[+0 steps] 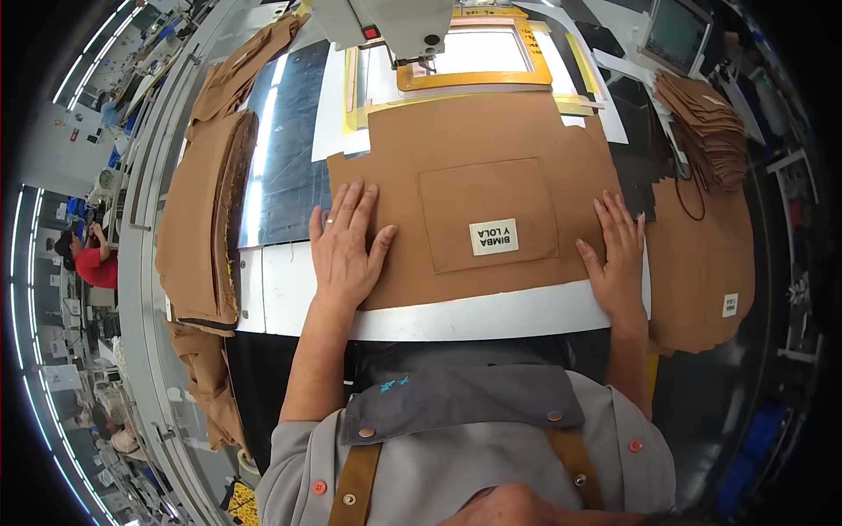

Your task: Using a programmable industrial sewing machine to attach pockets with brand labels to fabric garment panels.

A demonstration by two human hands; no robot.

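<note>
A brown fabric panel (pixel 482 131) lies flat on the white work plate before me, notched at its far corners. Stitched onto it is a square pocket (pixel 447 197) bearing a small white label (pixel 494 237). My left hand (pixel 346 241) rests flat on the panel's left edge, fingers stretched out and pointing away from me. On the right edge lies my right hand (pixel 616 250), its fingers also extended. Beyond the panel, a yellow-edged clear template frame (pixel 474 83) sits under the head of a sewing machine (pixel 386 26). The panel's far edge meets this frame.
At the left stands a thick stack of brown panels (pixel 197 219). Labelled brown pieces (pixel 702 263) lie at the right, below a folded pile (pixel 702 123). A screen (pixel 675 35) stands at the far right. A person in red (pixel 95 263) is far left.
</note>
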